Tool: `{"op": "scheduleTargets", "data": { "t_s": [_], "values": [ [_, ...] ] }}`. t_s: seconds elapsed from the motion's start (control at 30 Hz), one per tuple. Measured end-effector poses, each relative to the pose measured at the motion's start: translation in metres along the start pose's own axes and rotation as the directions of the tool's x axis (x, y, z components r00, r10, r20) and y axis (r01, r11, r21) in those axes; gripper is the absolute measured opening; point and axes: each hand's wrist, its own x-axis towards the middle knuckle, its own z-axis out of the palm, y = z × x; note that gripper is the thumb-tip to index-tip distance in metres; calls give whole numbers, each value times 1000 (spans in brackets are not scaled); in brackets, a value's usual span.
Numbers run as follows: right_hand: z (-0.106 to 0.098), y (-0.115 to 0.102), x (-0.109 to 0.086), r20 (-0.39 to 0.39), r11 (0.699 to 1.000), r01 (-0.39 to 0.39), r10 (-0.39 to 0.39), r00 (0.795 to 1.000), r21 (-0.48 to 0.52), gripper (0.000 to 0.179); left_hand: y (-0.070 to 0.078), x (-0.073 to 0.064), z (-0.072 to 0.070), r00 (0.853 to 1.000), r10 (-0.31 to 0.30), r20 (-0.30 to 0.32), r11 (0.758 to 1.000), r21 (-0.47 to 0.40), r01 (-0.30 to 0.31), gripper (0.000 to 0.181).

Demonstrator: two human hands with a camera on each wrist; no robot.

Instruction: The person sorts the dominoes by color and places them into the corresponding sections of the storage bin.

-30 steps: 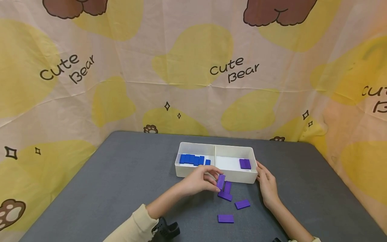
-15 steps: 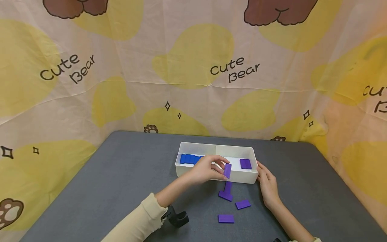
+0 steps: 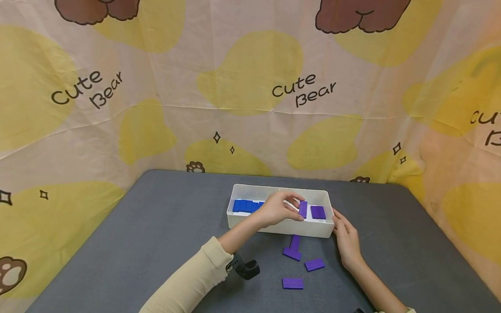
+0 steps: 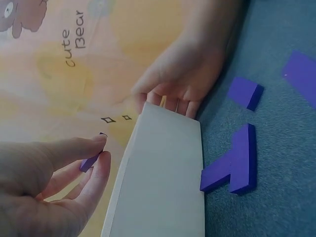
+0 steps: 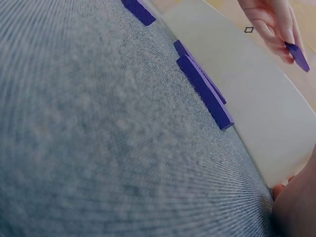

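Note:
My left hand (image 3: 278, 208) pinches a purple rectangular tile (image 3: 303, 209) between thumb and fingers, over the right compartment of a white divided box (image 3: 309, 227). To the right of that tile, two purple tiles (image 3: 318, 212) lie side by side in the compartment. Several blue tiles (image 3: 245, 205) lie in the left compartment, partly hidden by the left hand. At the box's right end, my right hand (image 3: 346, 239) rests its fairly straight fingers against the wall; in the left wrist view the box corner hides some fingertips.
On the grey table (image 3: 156, 243), in front of the box, two purple tiles (image 3: 292, 251) touch in a T shape. Another purple tile (image 3: 314, 264) lies to their right, and one more purple tile (image 3: 292, 283) lies nearer the front. A patterned cloth (image 3: 250, 87) hangs behind.
My left hand has carried the purple tile from in front of the box up and right, over the right compartment. The right hand and the box have stayed in place.

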Motion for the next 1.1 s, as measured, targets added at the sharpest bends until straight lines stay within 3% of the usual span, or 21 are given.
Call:
{"op": "scheduleTargets", "data": {
  "t_s": [0.53,1.1],
  "values": [
    [-1,0,0,6,1000,-6,6,1000,-14,55,-2,28,14,998,-26,-64,996,80,31,48],
    [0,-1,0,11,1000,-4,4,1000,-5,56,-13,51,22,997,-26,-78,988,147,37,47]
  ]
}}
